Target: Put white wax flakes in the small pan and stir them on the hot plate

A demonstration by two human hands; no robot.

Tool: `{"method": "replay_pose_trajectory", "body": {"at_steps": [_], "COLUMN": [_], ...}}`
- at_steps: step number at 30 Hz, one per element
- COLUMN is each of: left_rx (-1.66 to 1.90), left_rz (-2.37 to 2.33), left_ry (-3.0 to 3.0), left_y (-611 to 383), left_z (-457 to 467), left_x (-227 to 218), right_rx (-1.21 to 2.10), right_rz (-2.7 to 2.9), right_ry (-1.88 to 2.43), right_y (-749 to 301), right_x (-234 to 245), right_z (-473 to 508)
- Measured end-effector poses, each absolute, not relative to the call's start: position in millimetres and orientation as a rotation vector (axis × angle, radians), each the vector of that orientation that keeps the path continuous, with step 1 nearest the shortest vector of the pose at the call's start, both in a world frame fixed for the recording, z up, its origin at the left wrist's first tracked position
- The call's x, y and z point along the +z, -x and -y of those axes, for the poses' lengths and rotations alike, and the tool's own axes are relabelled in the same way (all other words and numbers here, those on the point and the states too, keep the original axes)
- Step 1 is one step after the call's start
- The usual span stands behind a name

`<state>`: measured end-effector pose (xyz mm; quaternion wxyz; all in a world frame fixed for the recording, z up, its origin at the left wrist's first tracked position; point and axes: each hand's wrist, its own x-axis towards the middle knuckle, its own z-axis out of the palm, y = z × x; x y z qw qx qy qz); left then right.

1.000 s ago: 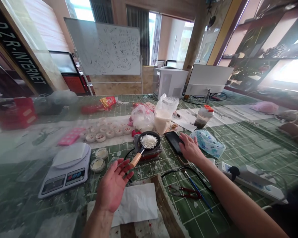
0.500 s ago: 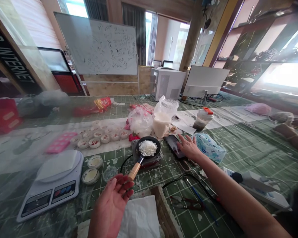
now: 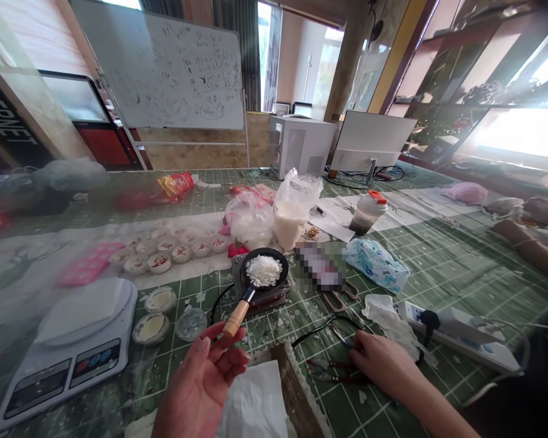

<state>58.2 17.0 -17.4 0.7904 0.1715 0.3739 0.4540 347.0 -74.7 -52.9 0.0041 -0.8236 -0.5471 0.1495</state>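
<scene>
My left hand (image 3: 205,380) is held palm up and open, its fingertips just under the wooden end of a small black pan's handle (image 3: 234,318). The pan (image 3: 263,269) holds white flakes and sits on a small heater (image 3: 274,293). My right hand (image 3: 383,365) lies palm down on the green mat, fingers open over red-handled scissors (image 3: 322,367) and a thin blue tool that it partly hides. A blurred-out flat object (image 3: 317,267) lies beyond it, with no hand on it.
A white kitchen scale (image 3: 64,340) stands at the left beside small round dishes (image 3: 151,327). A bag of white material (image 3: 295,213), a tissue pack (image 3: 377,263), a power strip (image 3: 461,337) and white paper (image 3: 256,401) surround the hands. Another person's arm (image 3: 525,243) rests far right.
My right hand left the flat object beside the pan and drew back toward me onto the scissors and blue tool. My left hand stayed open under the pan handle.
</scene>
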Motion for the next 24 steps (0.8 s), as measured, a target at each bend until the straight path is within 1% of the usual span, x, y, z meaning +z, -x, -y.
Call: {"method": "replay_pose_trajectory", "body": {"at_steps": [6,9,13,16,20,22,24], "left_rx": [0.946,0.966,1.036,1.102,1.148,1.149,1.141], "left_rz": [-0.710,-0.671,-0.674,-0.692,-0.688,-0.670,-0.649], "left_ry": [-0.389,-0.375,-0.369,-0.407,-0.450,-0.459,-0.462], "left_y": [-56.7,-55.5,-55.6,-57.2,-58.9,-58.5,-57.4], "left_z": [-13.9,-15.0,-20.1,-24.5,-25.5,-23.8,-21.8], "left_x": [-16.6,-21.1,-26.7,-29.8,-33.2,-33.7,-33.2], "right_rx": [0.575,0.566,0.533,0.599,0.552,0.509,0.483], "right_rz": [1.803,1.863,1.786,1.576,1.079,1.016,1.035], "right_ry": [2.527,2.525,2.399,2.145,1.583,1.361,1.298], "right_y": [-358.8,-364.6,-374.3,-373.3,-348.4,-330.2,-313.4], "right_x": [-53.4,-50.9,-28.1,2.3,36.5,44.2,44.9], "right_z": [72.2,77.2,78.6,68.8,34.3,10.5,-13.5]}}
